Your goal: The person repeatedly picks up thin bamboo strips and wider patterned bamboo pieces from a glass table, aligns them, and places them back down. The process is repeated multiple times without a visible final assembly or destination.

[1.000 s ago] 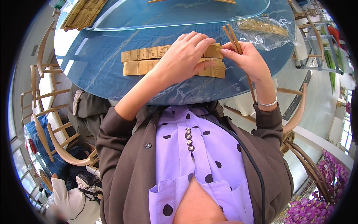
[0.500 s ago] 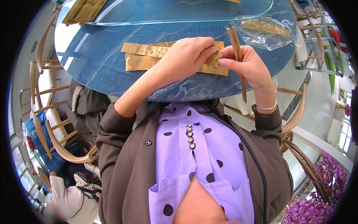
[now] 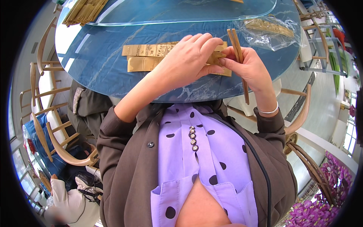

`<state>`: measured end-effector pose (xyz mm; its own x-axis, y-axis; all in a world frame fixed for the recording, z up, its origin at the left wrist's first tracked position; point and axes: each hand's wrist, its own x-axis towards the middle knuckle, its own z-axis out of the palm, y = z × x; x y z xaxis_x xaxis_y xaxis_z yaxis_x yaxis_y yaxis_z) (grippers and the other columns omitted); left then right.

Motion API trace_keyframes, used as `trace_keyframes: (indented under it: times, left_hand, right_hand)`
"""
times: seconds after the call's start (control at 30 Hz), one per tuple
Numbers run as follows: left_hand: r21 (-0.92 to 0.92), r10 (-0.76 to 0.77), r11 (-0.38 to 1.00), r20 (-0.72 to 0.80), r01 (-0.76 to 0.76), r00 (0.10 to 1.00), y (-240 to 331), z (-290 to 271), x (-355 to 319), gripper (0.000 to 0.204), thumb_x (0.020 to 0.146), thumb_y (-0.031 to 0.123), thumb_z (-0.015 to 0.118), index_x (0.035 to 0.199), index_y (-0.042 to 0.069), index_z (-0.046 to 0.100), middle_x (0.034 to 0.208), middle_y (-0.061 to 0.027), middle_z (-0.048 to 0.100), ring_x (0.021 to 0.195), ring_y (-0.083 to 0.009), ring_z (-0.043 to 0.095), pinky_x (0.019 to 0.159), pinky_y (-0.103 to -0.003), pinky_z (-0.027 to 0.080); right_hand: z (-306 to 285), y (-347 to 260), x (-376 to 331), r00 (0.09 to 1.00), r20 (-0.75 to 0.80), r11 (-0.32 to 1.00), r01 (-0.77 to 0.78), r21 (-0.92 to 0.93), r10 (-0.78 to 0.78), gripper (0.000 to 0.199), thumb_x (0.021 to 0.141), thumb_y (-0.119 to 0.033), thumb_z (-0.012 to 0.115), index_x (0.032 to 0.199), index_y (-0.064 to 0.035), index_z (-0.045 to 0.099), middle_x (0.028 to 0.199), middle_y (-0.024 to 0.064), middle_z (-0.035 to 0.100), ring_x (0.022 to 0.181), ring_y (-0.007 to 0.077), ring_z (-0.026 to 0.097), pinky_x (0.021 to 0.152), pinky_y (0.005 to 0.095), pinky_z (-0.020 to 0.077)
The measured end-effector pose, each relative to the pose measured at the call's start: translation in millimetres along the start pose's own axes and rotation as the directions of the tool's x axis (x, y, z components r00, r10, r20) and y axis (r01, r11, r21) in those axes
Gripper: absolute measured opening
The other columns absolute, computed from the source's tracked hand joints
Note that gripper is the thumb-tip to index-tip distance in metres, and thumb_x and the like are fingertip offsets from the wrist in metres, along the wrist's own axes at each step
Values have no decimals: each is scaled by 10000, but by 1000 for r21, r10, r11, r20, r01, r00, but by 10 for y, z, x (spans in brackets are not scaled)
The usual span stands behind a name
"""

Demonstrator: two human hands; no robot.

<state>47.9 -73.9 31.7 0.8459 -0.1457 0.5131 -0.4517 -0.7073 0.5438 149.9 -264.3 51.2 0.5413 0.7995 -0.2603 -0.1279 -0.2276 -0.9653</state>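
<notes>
A pair of wooden chopsticks [image 3: 233,42] stands nearly upright in my right hand [image 3: 252,71], held against its palm side by the curled fingers. The thumb and a finger of that same hand pinch the end of a brown paper sleeve [image 3: 216,56]. My left hand [image 3: 189,59] is around the sleeve's other side, thumb and fingers spread apart, and partly hides it. Under both hands lie more flat brown paper sleeves with dark print, an upper one [image 3: 145,50] and a lower one [image 3: 141,64], on the blue marbled table [image 3: 102,68].
A clear plastic bag [image 3: 266,33] with brown sleeves inside lies at the far right. On a raised glass turntable [image 3: 170,13], a stack of sleeves [image 3: 85,11] sits at the far left. Wooden chairs [image 3: 64,151] stand left; purple flowers [image 3: 317,210] are lower right.
My left thumb and fingers have spread apart from the pinch they made on the sleeve. The right hand has turned slightly, tilting the chopsticks a little, and keeps hold.
</notes>
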Motion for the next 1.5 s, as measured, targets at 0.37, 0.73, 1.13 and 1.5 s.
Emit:
trace_keyframes:
  times: [0.37,0.73,1.13,1.5]
  left_hand:
    - [235,12,970,231,-67,973,-46,87,-137,421,835,419,685,956,50,524,937,-81,556,919,-258,609,818,-381,486]
    - [237,141,955,166,-178,976,-74,84,-113,411,817,393,706,971,56,529,911,-65,529,893,-243,590,823,-370,482]
    - [228,123,960,173,-162,977,-47,136,-137,388,813,324,729,1021,51,549,926,-69,533,900,-249,585,824,-383,478]
    - [245,129,956,146,-162,981,-79,124,-159,358,854,331,702,998,52,531,920,-81,546,896,-261,616,818,-374,514]
  right_hand:
    - [-45,17,19,986,121,992,-118,45,111,201,854,-138,785,948,28,720,808,32,686,723,64,593,687,207,459]
    - [-63,9,8,988,121,995,-100,18,97,186,850,-93,735,964,55,726,829,31,690,747,68,592,708,220,473]
    - [-59,25,9,986,140,996,-91,-8,91,192,848,-97,754,968,53,735,850,53,712,760,81,619,727,232,489]
    - [-38,30,9,988,139,994,-82,76,71,214,874,-143,777,988,28,718,850,37,699,767,70,617,729,220,488]
